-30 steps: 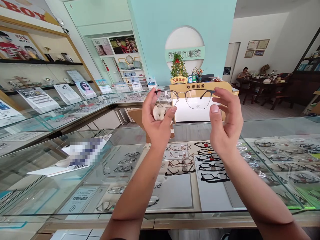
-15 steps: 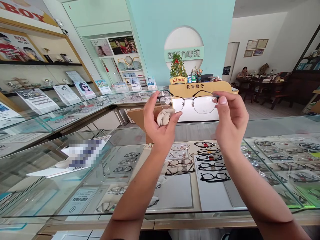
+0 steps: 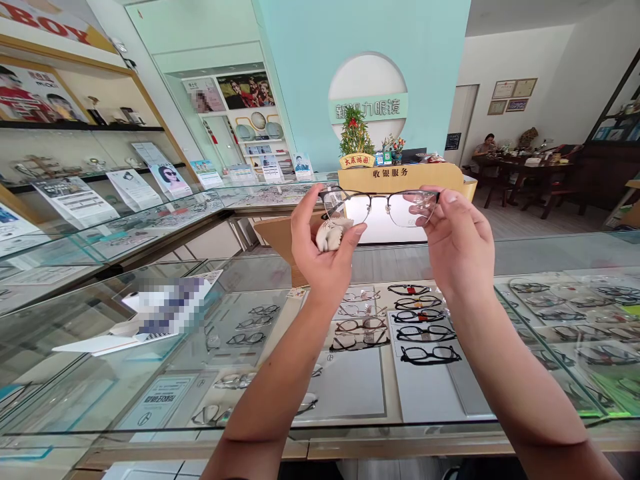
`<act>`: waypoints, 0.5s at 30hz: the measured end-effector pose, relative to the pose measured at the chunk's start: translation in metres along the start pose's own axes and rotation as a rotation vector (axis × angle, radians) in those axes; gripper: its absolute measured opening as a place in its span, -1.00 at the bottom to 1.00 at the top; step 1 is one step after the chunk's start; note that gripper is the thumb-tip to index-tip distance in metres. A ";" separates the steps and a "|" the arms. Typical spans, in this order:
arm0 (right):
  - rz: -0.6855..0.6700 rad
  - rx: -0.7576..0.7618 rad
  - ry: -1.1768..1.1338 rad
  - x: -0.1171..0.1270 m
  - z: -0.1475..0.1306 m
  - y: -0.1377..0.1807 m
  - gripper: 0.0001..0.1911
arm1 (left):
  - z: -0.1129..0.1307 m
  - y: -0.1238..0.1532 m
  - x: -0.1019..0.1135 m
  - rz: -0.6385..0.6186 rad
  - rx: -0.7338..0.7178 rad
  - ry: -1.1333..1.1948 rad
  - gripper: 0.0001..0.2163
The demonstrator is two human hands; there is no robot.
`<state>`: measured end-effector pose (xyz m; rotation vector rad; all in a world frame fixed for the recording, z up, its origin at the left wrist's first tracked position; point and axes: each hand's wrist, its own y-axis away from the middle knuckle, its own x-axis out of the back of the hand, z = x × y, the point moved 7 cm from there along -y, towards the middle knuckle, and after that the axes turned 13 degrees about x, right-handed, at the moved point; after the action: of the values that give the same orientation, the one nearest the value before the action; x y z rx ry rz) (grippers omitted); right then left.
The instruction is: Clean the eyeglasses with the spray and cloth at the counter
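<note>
Browline eyeglasses are being clamped by left hand and right hand fingers, the latter now reaching behind one lens; beyond the glass counter's far edge, teal wall is rising.

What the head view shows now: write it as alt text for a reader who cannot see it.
A left hand and a right hand hold up dark-topped eyeglasses by the ends, the left also clutching what looks like a pale cloth, above a glass display case holding rows of spectacle frames.
</note>
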<state>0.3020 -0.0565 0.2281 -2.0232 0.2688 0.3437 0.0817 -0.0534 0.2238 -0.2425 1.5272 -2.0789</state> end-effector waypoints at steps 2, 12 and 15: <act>-0.019 0.004 -0.010 -0.001 -0.001 0.000 -0.77 | 0.001 0.000 -0.001 -0.003 -0.005 0.017 -0.38; -0.063 0.070 0.163 0.013 0.012 -0.004 -0.72 | -0.001 -0.001 -0.006 -0.109 0.100 0.158 -0.31; -0.040 0.053 0.130 0.016 0.018 -0.004 -0.74 | 0.003 -0.001 -0.008 -0.148 0.155 0.261 -0.34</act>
<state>0.3167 -0.0395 0.2183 -1.9990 0.3141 0.1783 0.0891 -0.0520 0.2274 -0.0272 1.5228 -2.4106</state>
